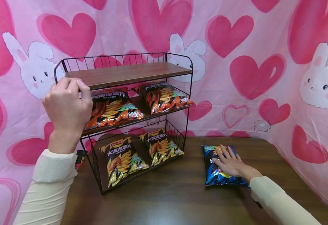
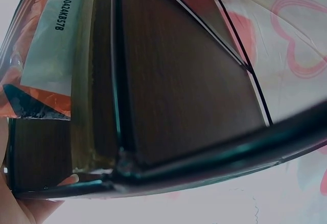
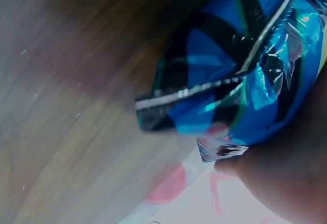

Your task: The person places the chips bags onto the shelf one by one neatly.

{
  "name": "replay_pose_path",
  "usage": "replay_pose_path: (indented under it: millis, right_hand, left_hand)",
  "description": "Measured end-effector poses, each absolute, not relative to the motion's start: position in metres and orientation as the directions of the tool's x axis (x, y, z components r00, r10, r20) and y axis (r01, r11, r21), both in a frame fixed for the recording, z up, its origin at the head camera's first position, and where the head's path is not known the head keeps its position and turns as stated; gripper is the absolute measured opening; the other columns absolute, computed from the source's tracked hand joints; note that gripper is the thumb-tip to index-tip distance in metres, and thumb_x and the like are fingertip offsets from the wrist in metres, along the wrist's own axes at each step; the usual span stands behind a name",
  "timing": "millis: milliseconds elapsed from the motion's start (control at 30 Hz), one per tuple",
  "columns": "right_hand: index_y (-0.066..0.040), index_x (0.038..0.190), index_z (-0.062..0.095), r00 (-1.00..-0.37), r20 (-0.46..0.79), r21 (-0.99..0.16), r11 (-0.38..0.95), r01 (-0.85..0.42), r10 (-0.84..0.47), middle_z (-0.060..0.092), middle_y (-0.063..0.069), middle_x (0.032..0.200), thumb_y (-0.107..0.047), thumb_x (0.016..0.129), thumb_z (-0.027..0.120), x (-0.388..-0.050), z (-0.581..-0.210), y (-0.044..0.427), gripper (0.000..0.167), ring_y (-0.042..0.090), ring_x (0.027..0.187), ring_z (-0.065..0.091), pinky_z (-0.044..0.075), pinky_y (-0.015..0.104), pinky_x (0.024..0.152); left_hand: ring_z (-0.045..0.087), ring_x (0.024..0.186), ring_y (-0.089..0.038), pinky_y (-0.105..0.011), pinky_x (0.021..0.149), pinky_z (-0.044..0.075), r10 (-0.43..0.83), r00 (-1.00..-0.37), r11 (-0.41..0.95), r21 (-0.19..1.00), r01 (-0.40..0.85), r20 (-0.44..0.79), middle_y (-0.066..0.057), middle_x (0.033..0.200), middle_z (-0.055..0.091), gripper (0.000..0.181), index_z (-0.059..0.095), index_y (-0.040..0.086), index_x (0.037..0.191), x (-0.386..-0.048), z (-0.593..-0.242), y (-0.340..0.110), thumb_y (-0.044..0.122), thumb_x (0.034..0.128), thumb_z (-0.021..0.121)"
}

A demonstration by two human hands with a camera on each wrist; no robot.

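Note:
My left hand [image 1: 68, 107] grips the black wire frame at the upper left front of a shelf rack [image 1: 130, 73]; in the left wrist view a thumb or finger curls at the metal rod [image 2: 204, 157]. My right hand [image 1: 233, 164] lies with spread fingers on a blue chip bag [image 1: 210, 175], which rests flat on the table right of the rack. The right wrist view shows the bag's crimped end [image 3: 189, 88] near the palm. On the middle shelf sit two orange chip bags [image 1: 119, 107], the left one partly behind my left hand. Two yellow-black chip bags [image 1: 123, 159] lean on the bottom shelf.
The rack's wooden top board [image 1: 130, 72] has a low wire rail at its back and sides. Under everything is a brown wooden table [image 1: 164, 200]. A pink heart and rabbit cloth [image 1: 231, 47] hangs behind and on the sides.

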State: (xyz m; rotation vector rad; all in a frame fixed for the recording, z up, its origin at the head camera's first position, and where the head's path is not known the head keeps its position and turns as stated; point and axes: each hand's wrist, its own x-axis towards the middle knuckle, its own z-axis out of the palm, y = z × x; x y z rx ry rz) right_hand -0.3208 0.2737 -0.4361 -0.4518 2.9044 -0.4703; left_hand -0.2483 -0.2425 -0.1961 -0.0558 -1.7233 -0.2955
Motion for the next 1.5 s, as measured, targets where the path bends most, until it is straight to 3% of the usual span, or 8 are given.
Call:
replay_pose_path:
  millis: [200, 433, 733, 900, 1200, 1333, 1500]
  right_hand:
    - [-0.007, 0.164, 0.014, -0.957, -0.071, -0.365, 0.9, -0.237, -0.281, -0.007, 0.024, 0.169, -0.063, 0.103, 0.035, -0.319, -0.431, 0.268, 0.085, 0.057, 0.149, -0.017, -0.012, 0.085, 0.101]
    - [0.007, 0.159, 0.001, -0.977, -0.18, -0.399, 0.916, -0.036, -0.117, -0.019, 0.038, 0.16, -0.058, 0.101, 0.046, -0.31, -0.41, 0.245, 0.098, 0.071, 0.137, -0.023, -0.011, 0.089, 0.094]
    - [0.016, 0.153, -0.008, -0.949, -0.285, -0.246, 0.946, 0.211, 0.137, -0.002, 0.058, 0.147, -0.056, 0.097, 0.057, -0.313, -0.398, 0.204, 0.112, 0.081, 0.132, 0.003, 0.017, 0.086, 0.101]
    - [0.021, 0.15, -0.005, -0.942, -0.313, -0.195, 0.962, 0.191, 0.124, 0.011, 0.063, 0.14, -0.058, 0.097, 0.057, -0.319, -0.399, 0.199, 0.114, 0.084, 0.125, 0.02, 0.026, 0.078, 0.107]
    - [0.02, 0.152, 0.0, -0.944, -0.306, -0.149, 0.974, 0.173, 0.12, 0.015, 0.061, 0.141, -0.059, 0.097, 0.057, -0.319, -0.405, 0.198, 0.112, 0.087, 0.119, 0.025, 0.028, 0.08, 0.104]
    - [0.021, 0.151, 0.002, -0.951, -0.284, -0.149, 0.974, 0.171, 0.123, 0.014, 0.061, 0.141, -0.057, 0.096, 0.061, -0.319, -0.408, 0.198, 0.112, 0.083, 0.12, 0.032, 0.032, 0.079, 0.103]
    - [0.024, 0.148, 0.0, -0.957, -0.263, -0.131, 0.978, 0.16, 0.121, 0.017, 0.064, 0.136, -0.053, 0.094, 0.067, -0.321, -0.41, 0.2, 0.116, 0.076, 0.13, 0.027, 0.04, 0.07, 0.103]
  left_hand:
    - [0.061, 0.08, -0.052, -0.069, 0.067, 0.045, -0.12, -0.183, 0.967, 0.156, 0.202, 0.976, -0.023, 0.096, 0.07, 0.051, 0.072, -0.009, 0.091, -0.249, -0.198, -0.242, 0.029, 0.1034, 0.041]
    - [0.059, 0.077, -0.053, -0.069, 0.063, 0.043, -0.111, -0.191, 0.968, 0.149, 0.203, 0.975, -0.023, 0.093, 0.069, 0.051, 0.071, -0.009, 0.089, -0.246, -0.194, -0.242, 0.029, 0.1038, 0.041]
    - [0.059, 0.074, -0.054, -0.066, 0.059, 0.041, -0.102, -0.28, 0.968, 0.16, 0.191, 0.954, -0.025, 0.085, 0.069, 0.053, 0.07, -0.008, 0.08, -0.234, -0.185, -0.244, 0.029, 0.1034, 0.039]
    - [0.055, 0.073, -0.054, -0.067, 0.059, 0.039, -0.114, -0.308, 0.969, 0.175, 0.177, 0.944, -0.027, 0.084, 0.07, 0.053, 0.069, -0.007, 0.076, -0.231, -0.182, -0.242, 0.028, 0.1024, 0.039]
    - [0.057, 0.073, -0.056, -0.066, 0.06, 0.04, -0.117, -0.335, 0.973, 0.175, 0.149, 0.935, -0.028, 0.085, 0.069, 0.054, 0.061, -0.005, 0.069, -0.229, -0.181, -0.241, 0.028, 0.1035, 0.037]
    - [0.058, 0.073, -0.055, -0.066, 0.059, 0.041, -0.114, -0.315, 0.974, 0.168, 0.149, 0.942, -0.028, 0.086, 0.07, 0.054, 0.061, -0.006, 0.07, -0.229, -0.182, -0.242, 0.028, 0.1037, 0.037]
    - [0.061, 0.076, -0.055, -0.066, 0.059, 0.042, -0.109, -0.257, 0.975, 0.153, 0.159, 0.96, -0.027, 0.088, 0.071, 0.053, 0.069, -0.009, 0.08, -0.231, -0.185, -0.243, 0.028, 0.1038, 0.039]
